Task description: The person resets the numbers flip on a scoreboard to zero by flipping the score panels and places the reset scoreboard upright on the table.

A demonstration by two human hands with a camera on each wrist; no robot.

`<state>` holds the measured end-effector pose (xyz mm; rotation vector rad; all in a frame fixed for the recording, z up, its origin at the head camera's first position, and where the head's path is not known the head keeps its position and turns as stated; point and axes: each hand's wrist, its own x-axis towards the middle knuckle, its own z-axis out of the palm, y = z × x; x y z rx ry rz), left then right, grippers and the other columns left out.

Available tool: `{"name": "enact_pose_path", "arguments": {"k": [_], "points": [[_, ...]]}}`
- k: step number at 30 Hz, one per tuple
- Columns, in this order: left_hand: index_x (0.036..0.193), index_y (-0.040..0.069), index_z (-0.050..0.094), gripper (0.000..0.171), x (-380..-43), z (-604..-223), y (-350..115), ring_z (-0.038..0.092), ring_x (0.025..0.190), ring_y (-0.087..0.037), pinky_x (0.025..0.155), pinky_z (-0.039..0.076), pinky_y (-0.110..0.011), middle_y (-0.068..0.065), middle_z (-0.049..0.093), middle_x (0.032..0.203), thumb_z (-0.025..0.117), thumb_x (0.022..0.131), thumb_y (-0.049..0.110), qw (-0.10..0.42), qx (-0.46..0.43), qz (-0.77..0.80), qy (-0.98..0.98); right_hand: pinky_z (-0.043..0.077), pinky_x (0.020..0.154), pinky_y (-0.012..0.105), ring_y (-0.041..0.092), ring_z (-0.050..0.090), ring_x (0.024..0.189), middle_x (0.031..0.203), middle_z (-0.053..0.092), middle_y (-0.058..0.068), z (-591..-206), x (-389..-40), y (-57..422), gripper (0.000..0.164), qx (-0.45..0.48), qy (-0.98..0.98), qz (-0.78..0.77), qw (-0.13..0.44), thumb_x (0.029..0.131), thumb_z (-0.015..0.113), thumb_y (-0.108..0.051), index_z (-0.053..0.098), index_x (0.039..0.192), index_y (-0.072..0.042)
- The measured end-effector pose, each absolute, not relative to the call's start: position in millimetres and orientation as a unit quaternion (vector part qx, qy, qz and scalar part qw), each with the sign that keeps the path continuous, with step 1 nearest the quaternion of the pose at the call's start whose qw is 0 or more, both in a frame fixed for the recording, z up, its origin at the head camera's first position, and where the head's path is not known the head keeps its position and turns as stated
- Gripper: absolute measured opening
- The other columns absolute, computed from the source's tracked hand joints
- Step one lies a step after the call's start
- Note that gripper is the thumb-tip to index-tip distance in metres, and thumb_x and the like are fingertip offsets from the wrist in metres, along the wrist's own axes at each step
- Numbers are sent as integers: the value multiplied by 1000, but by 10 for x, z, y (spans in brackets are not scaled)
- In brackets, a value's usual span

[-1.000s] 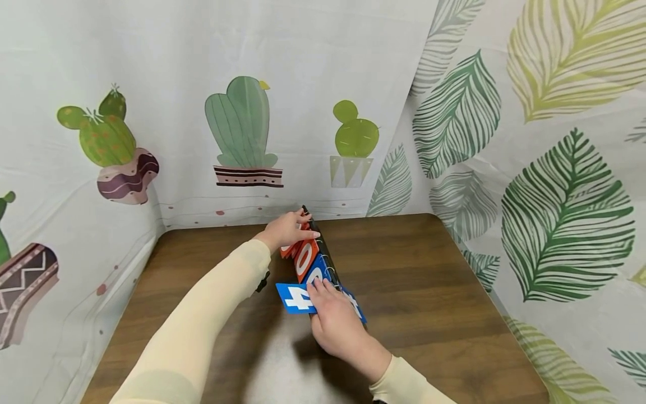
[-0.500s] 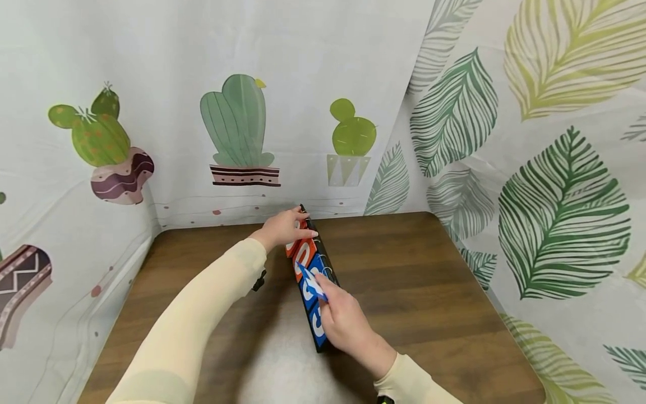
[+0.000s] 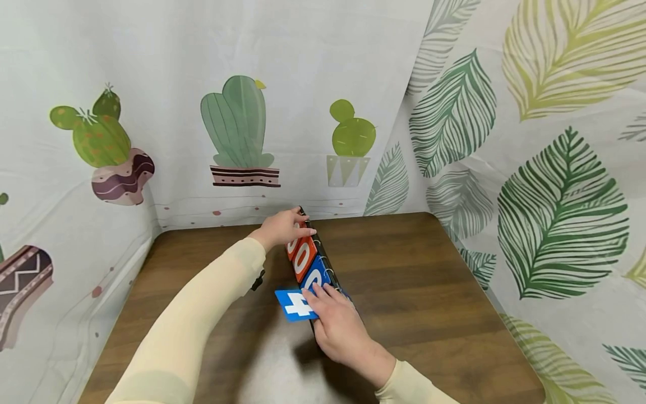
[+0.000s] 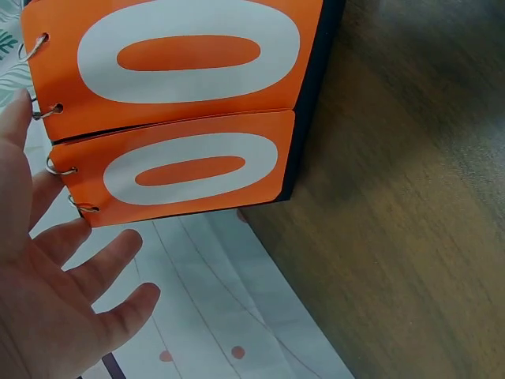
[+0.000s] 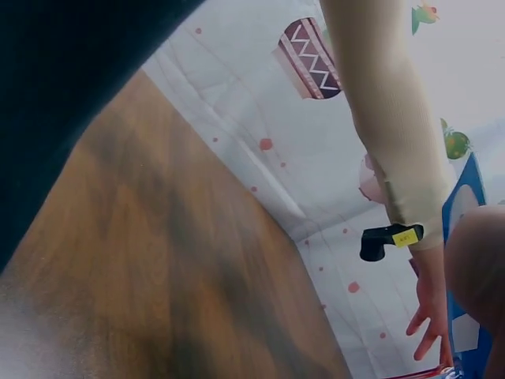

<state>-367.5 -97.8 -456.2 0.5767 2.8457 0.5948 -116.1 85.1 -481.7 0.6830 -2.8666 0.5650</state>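
Note:
A tabletop flip scoreboard (image 3: 304, 260) stands on the table, running away from me. Orange cards with white zeros (image 4: 191, 54) hang from metal rings at its far half, and blue cards are nearer. My left hand (image 3: 280, 228) grips the ringed top edge at the far end; some of its fingers (image 4: 108, 266) spread past the board's end. At the near end, my right hand (image 3: 340, 325) pinches a blue card with a white 4 (image 3: 294, 306), which sticks out to the left, turned up from the board. That hand covers the nearest cards.
The brown wooden table (image 3: 429, 292) reaches back to a white curtain (image 3: 166, 45) printed with cacti, with a leaf-printed curtain (image 3: 456, 140) on the right. A black wrist device (image 5: 387, 239) sits on my left sleeve.
Half a second ago the blue 4 card was tilted edge-on over the board, with the near blue cards showing. Now it lies swung out leftward under my right hand. My left hand stays put.

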Motion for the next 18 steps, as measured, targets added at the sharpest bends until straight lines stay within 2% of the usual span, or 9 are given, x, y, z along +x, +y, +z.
{"name": "enact_pose_path", "arguments": {"k": [8, 15, 18], "points": [[152, 29, 52, 80, -3679, -4593, -977, 30, 156, -40, 121, 32, -66, -9, 26, 172, 60, 88, 75, 99, 190, 208, 955, 41, 119, 53, 32, 45, 149, 157, 52, 8, -4943, -1145, 827, 52, 262, -962, 49, 62, 100, 57, -32, 54, 151, -23], [153, 29, 51, 79, -3677, -4594, -991, 29, 156, -39, 121, 31, -65, -9, 23, 173, 61, 88, 74, 99, 192, 213, 953, 40, 120, 51, 36, 47, 147, 153, 56, 13, -4991, -1140, 796, 46, 289, -953, -40, 79, 102, 51, -33, 61, 145, -17], [153, 28, 51, 80, -3674, -4597, -990, 29, 156, -39, 121, 32, -65, -9, 23, 173, 63, 88, 73, 98, 192, 212, 953, 38, 121, 52, 37, 45, 149, 154, 55, 13, -5007, -1141, 790, 47, 292, -952, -65, 67, 103, 51, -36, 61, 145, -16]]}}
